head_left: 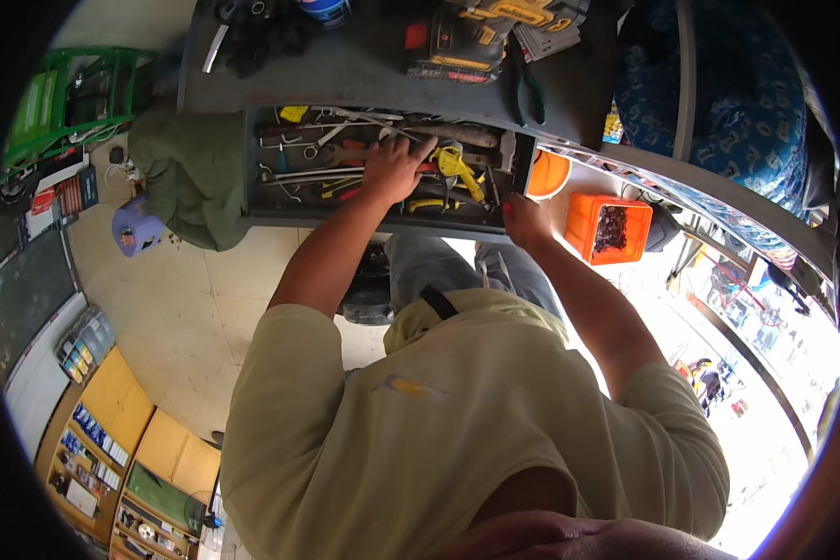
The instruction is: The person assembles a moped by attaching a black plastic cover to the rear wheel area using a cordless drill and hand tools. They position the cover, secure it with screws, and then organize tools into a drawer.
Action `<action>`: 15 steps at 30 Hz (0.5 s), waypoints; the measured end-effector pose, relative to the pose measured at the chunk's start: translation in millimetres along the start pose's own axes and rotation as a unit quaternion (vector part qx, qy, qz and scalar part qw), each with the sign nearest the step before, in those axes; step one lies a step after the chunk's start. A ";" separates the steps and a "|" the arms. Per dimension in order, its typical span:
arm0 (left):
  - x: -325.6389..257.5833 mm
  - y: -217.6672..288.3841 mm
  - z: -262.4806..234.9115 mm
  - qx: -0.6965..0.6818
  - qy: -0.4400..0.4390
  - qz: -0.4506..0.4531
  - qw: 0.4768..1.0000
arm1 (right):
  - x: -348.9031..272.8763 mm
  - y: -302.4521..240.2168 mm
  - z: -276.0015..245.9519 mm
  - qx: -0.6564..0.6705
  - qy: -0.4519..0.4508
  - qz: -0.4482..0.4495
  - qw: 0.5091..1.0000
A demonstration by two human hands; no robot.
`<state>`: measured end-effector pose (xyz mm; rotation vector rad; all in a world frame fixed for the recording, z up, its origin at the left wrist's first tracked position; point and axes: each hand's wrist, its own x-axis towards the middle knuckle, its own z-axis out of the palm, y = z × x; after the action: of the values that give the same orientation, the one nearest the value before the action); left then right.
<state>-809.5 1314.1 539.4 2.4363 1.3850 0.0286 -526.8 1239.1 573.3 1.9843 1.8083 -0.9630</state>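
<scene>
An open drawer (289, 217) full of hand tools sits in front of me. My left hand (399, 170) reaches down among the tools, fingers spread; no tool is plainly gripped. Just right of its fingertips lies a yellow-and-grey tool (455, 166), its kind unclear. Spanners (329, 133) and long metal rods (313, 175) lie left of the hand. A hammer (507, 151) rests along the drawer's right side. My right hand (526, 220) is closed at the drawer's front right corner, its fingers partly hidden.
Above the drawer, a dark worktop (345, 79) carries a yellow-and-black power tool (481, 42) and dark-handled pliers (529, 93). Green cloth (191, 177) hangs at the drawer's left. An orange bin (609, 229) stands to the right, a purple container (137, 227) on the floor at left.
</scene>
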 end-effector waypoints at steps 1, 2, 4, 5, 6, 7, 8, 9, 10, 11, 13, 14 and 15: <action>1.0 0.7 -0.4 0.017 -0.004 -0.006 1.000 | -6.8 2.1 0.0 0.014 0.012 0.003 1.000; 2.1 -1.7 3.1 -0.012 0.000 -0.016 1.000 | -10.2 3.6 -0.6 0.029 0.023 0.007 0.999; 5.9 -14.3 10.6 -0.068 0.011 -0.033 0.997 | -8.2 11.7 -0.7 0.074 0.025 0.011 0.997; 7.0 -25.9 2.9 -0.067 -0.015 -0.044 0.997 | -5.7 19.9 4.2 0.092 0.037 0.008 0.995; 2.3 -41.4 6.8 -0.067 -0.003 -0.070 0.995 | -3.0 28.6 7.5 0.109 0.049 0.005 0.993; -5.2 -52.1 -3.8 -0.062 -0.022 -0.116 0.991 | -0.1 29.3 5.9 0.147 0.047 0.027 0.988; -12.8 -69.0 -4.4 -0.091 0.032 -0.116 0.989 | 3.8 22.6 -0.3 0.184 0.045 0.044 0.981; -13.3 -82.7 -3.8 -0.129 -0.002 -0.167 0.977 | 8.0 15.5 -7.3 0.220 0.043 0.061 0.973; -11.7 -84.9 -11.6 -0.170 -0.039 -0.216 0.961 | 13.2 11.5 -13.0 0.325 0.012 0.095 0.941; -10.9 -90.7 -5.4 -0.147 -0.011 -0.223 0.964 | 20.5 2.0 -21.5 0.424 -0.024 0.123 0.897; 4.4 -108.6 17.6 -0.101 0.046 -0.238 0.965 | 16.1 -30.3 -47.3 0.610 -0.089 0.146 0.774; 16.1 -109.8 18.1 -0.097 0.048 -0.236 0.966 | 18.7 -34.7 -47.5 0.629 -0.099 0.129 0.760; 27.2 -109.6 19.0 -0.093 0.050 -0.235 0.966 | 25.3 -37.9 -49.3 0.646 -0.110 0.112 0.747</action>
<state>-882.9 1382.9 484.8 1.9276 1.8790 0.1616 -549.6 1295.5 601.7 2.3765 0.5920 -2.6495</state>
